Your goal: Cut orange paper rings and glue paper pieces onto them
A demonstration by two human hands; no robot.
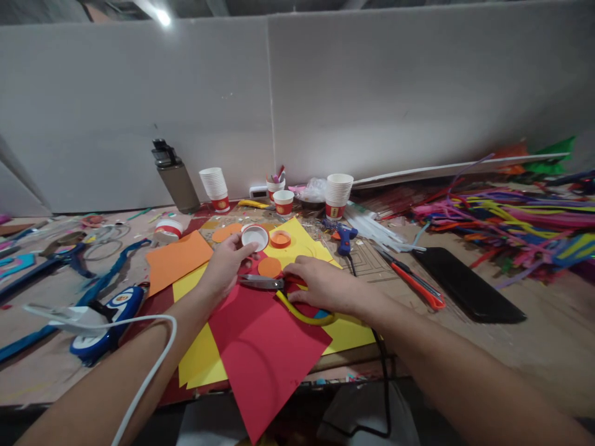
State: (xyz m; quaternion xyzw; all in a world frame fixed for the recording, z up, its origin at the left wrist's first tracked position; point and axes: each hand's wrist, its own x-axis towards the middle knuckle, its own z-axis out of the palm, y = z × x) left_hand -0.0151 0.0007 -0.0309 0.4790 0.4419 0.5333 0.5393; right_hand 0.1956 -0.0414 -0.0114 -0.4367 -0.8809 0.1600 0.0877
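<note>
My left hand (230,260) is closed around a white paper cup (255,238), its opening turned up toward me. My right hand (311,282) lies with curled fingers over the handles of a pair of scissors (263,282). Their yellow handle loop (309,317) sticks out below the hand, and the blades point left. Between the hands is a flat orange paper disc (269,267). Behind it sits a round orange piece with a raised rim (280,239). Beneath are a red sheet (269,347) and yellow sheets (199,359).
Behind stand a bottle (174,176), cup stacks (214,189) (338,197) and a single cup (283,202). To the right lie a glue gun (344,238), a red cutter (418,286), a black phone-like slab (469,285) and colourful pipe cleaners (520,223). A white cable (171,334) crosses my left forearm.
</note>
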